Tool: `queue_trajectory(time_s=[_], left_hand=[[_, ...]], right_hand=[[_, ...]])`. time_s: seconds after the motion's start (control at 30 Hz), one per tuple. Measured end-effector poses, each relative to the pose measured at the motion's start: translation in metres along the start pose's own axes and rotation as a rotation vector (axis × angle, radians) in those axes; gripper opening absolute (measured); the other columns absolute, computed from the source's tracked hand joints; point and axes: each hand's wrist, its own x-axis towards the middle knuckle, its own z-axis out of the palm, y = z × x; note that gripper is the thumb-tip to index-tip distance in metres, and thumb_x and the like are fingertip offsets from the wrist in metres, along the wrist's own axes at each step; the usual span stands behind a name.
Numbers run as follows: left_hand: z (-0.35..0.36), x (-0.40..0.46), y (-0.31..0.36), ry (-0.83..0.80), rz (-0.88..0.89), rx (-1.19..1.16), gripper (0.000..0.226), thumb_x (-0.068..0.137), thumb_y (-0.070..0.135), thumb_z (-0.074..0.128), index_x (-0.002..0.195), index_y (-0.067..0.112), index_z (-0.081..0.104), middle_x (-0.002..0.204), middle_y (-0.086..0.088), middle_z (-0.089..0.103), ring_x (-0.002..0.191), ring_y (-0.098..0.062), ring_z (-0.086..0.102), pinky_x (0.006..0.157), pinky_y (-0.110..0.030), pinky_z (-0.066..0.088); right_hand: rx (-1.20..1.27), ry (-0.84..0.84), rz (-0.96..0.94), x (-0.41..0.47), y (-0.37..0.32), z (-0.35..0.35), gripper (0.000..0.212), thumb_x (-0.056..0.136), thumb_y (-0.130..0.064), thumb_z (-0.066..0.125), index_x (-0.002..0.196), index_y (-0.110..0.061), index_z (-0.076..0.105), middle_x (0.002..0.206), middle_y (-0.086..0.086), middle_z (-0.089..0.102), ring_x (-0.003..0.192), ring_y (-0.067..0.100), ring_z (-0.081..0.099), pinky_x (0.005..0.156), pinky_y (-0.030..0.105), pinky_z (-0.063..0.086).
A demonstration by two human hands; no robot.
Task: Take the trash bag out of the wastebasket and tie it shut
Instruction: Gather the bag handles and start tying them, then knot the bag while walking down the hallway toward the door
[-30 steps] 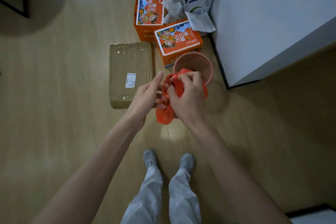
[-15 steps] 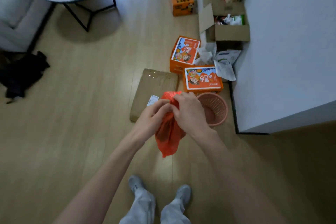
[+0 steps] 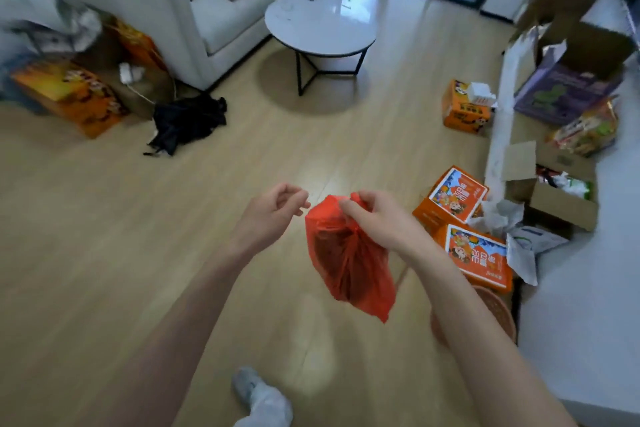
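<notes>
A red-orange trash bag (image 3: 349,263) hangs in the air in front of me, gathered at its top. My right hand (image 3: 377,218) pinches that gathered top and carries the bag. My left hand (image 3: 273,210) is just left of the bag, apart from it, fingers curled with thumb and forefinger pinched on nothing I can see. The pink mesh wastebasket (image 3: 495,308) stands on the floor at the lower right, mostly hidden behind my right forearm.
Orange printed boxes (image 3: 474,253) and open cardboard cartons (image 3: 554,198) crowd the floor by the white wall on the right. A round white table (image 3: 320,24), a white sofa (image 3: 166,7) and a black cloth (image 3: 187,121) lie ahead. My shoe (image 3: 249,388) is below.
The view has tilted up from the floor to the room. My left hand has let go of the bag's top and moved left; the bag now hangs from my right hand alone.
</notes>
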Motion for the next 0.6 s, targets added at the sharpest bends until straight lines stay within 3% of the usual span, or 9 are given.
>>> queue_trajectory(time_s=[0.07, 0.2, 0.4, 0.6], left_hand=[[-0.061, 0.006, -0.011, 0.006, -0.020, 0.006, 0.016, 0.090, 0.039, 0.057, 0.091, 0.025, 0.065, 0.091, 0.007, 0.077, 0.080, -0.005, 0.070, 0.082, -0.032, 0.052], [-0.176, 0.011, -0.035, 0.115, -0.060, -0.021, 0.024, 0.095, 0.028, 0.054, 0.091, 0.010, 0.070, 0.088, 0.001, 0.077, 0.078, -0.003, 0.068, 0.080, -0.028, 0.051], [-0.334, 0.021, -0.093, 0.304, -0.166, -0.172, 0.025, 0.096, 0.031, 0.053, 0.097, 0.012, 0.069, 0.085, 0.003, 0.078, 0.086, -0.009, 0.070, 0.080, -0.023, 0.052], [-0.506, 0.058, -0.166, 0.543, -0.222, -0.258, 0.019, 0.096, 0.028, 0.054, 0.092, 0.017, 0.068, 0.079, 0.007, 0.078, 0.081, -0.008, 0.071, 0.076, -0.022, 0.053]], right_hand=[[-0.053, -0.043, -0.041, 0.029, -0.048, 0.030, 0.048, 0.083, -0.054, 0.051, 0.068, -0.008, 0.054, 0.060, -0.004, 0.048, 0.061, 0.014, 0.047, 0.063, 0.037, 0.041], [-0.217, -0.161, -0.145, 0.083, -0.139, 0.095, 0.028, 0.090, -0.034, 0.054, 0.069, -0.015, 0.053, 0.063, 0.001, 0.052, 0.071, 0.025, 0.054, 0.067, 0.037, 0.043], [-0.363, -0.300, -0.364, 0.169, -0.274, 0.222, 0.028, 0.088, -0.032, 0.051, 0.063, -0.021, 0.044, 0.072, 0.004, 0.055, 0.079, 0.032, 0.057, 0.066, 0.031, 0.034], [-0.341, -0.470, -0.448, 0.271, -0.401, 0.367, 0.035, 0.091, -0.026, 0.052, 0.057, -0.028, 0.043, 0.058, -0.010, 0.048, 0.065, 0.014, 0.048, 0.056, 0.029, 0.031]])
